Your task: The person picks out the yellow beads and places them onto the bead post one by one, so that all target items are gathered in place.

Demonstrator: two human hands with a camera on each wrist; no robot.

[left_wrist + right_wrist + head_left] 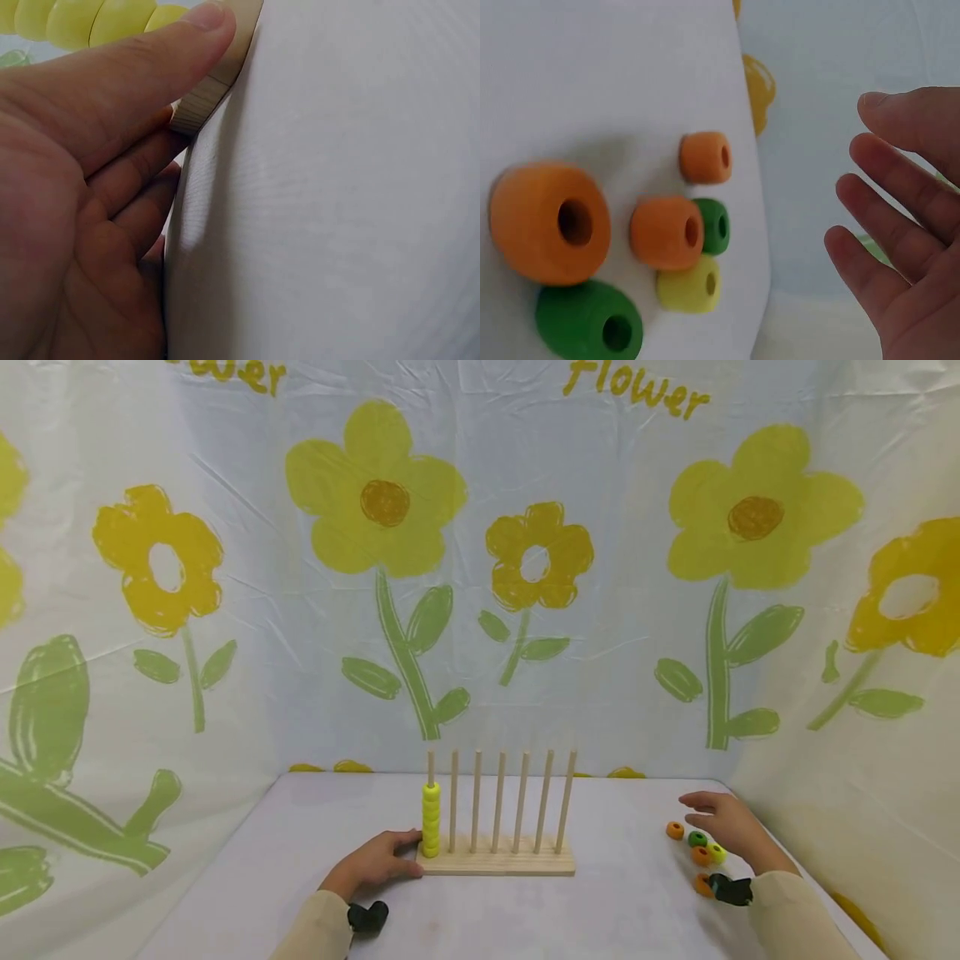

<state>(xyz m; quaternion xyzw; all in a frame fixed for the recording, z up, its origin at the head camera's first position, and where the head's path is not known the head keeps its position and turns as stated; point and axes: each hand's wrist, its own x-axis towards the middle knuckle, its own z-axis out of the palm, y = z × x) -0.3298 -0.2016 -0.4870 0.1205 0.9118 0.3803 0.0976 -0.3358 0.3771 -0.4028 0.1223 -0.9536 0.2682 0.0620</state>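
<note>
A wooden peg rack stands on the table with a row of upright pegs. Yellow beads are stacked on its leftmost peg; the other pegs hold none. My left hand grips the left end of the rack's base, thumb on one side and fingers on the other. Over the loose beads at the right, my right hand hovers with fingers apart, holding nothing. Beneath it lie orange beads, green beads and a yellow bead. The right wrist partly covers the nearest beads in the head view.
A white cloth covers the table. Behind it and at both sides hangs a flower-printed curtain. Each wrist carries a black strap-like piece below a light sleeve.
</note>
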